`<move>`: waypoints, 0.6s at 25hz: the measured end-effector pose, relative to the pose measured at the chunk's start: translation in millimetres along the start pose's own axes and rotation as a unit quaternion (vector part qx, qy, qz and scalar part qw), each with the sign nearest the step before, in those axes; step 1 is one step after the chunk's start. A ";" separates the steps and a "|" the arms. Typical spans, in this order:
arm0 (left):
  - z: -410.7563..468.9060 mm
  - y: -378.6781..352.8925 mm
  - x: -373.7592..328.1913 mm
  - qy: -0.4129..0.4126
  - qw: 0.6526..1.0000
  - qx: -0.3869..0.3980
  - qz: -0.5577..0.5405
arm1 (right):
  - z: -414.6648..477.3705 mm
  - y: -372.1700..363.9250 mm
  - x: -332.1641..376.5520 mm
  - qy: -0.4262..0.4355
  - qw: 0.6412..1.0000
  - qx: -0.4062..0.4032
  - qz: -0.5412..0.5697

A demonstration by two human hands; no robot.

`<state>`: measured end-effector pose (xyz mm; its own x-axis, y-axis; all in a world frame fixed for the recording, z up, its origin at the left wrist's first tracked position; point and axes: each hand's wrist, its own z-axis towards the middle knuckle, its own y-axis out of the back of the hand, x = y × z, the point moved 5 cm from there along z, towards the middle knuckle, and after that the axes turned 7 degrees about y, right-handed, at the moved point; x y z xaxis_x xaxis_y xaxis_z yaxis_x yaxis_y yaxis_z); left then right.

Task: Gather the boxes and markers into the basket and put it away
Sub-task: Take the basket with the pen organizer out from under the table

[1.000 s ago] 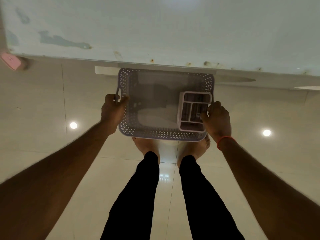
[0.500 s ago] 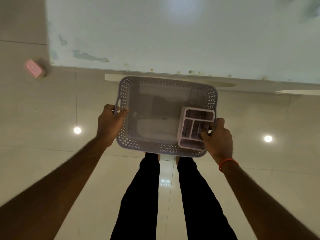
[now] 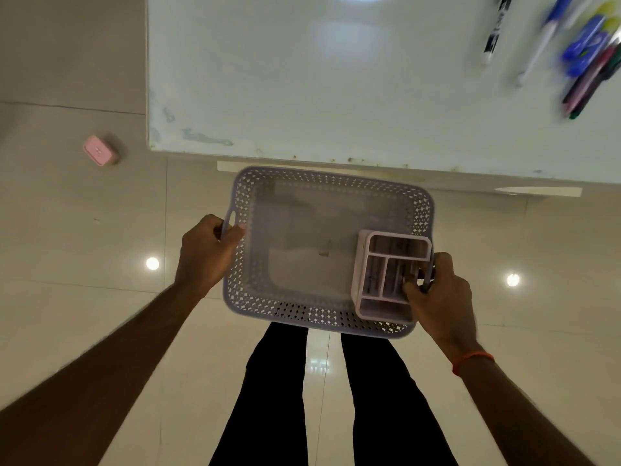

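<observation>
Head view: fingers (image 3: 215, 237) grip basket (image 3: 322, 183) handles.

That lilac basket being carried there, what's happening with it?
A person holds the perforated lilac plastic basket by its side handles, left hand and right hand, just short of the white table. Inside sits a pink divided organiser box. The coloured markers still lie on the table, not yet gathered.
</observation>
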<state>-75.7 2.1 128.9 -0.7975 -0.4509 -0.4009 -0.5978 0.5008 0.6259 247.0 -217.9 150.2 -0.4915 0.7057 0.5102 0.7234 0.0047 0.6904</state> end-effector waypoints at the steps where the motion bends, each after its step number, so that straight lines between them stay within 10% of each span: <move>1: -4.7 6.0 -5.2 -0.009 1.000 -0.007 0.001 | -3.0 8.7 5.6 0.009 1.000 -0.007 0.001; 15: 24.4 68.1 -112.0 -0.138 0.985 -0.103 -0.021 | 104.2 97.6 109.3 0.130 0.986 -0.099 -0.038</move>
<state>-29.1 104.7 200.1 -0.7817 -0.2346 -0.5779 -0.6235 0.3130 0.7164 314.4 -66.4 219.9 -0.6673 0.5027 0.5495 0.5833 -0.1059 0.8053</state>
